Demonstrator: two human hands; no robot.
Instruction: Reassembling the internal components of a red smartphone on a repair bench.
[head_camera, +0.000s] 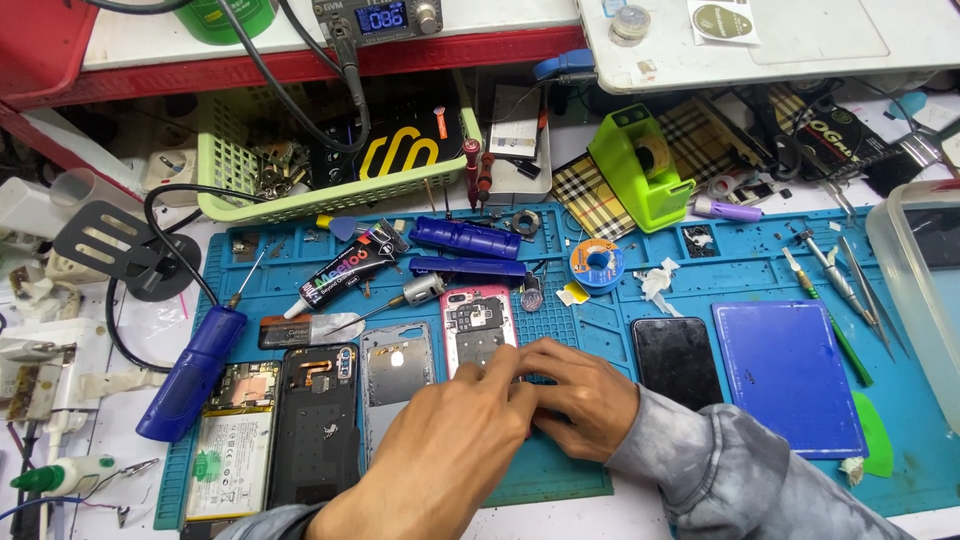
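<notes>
Two hands are brought together at the near edge of the blue work mat (560, 480), just below a pink-framed phone back (479, 325) that lies open side up. The left hand (445, 455) is curled, its fingers bent toward the right hand (575, 395), which is also closed down with fingertips pressed to the mat. Something small appears to be pinched between them, but it is hidden by the fingers, so what is gripped cannot be told.

For work this fine, the wrists are best kept resting on the mat, and the pinch kept light, so that a tiny part is not flicked away among the clutter. Pressure should be applied straight down rather than sideways.

The pink-framed phone back is seen touching the fingertips at its lower edge; a dark inner plate and a camera cut-out near its top are shown. Just left of it lies a grey rear shell (397, 375), then a black phone frame (318, 420), then an opened phone with its battery (232, 445) exposed. To the right, apart from the hands, a black phone (676, 360) and a blue flat pad (785, 375) are laid. Farther back, a glue tube (350, 268), a blue electric screwdriver (195, 370), a solder spool (597, 262) and a green tape dispenser (640, 165) are placed.
</notes>
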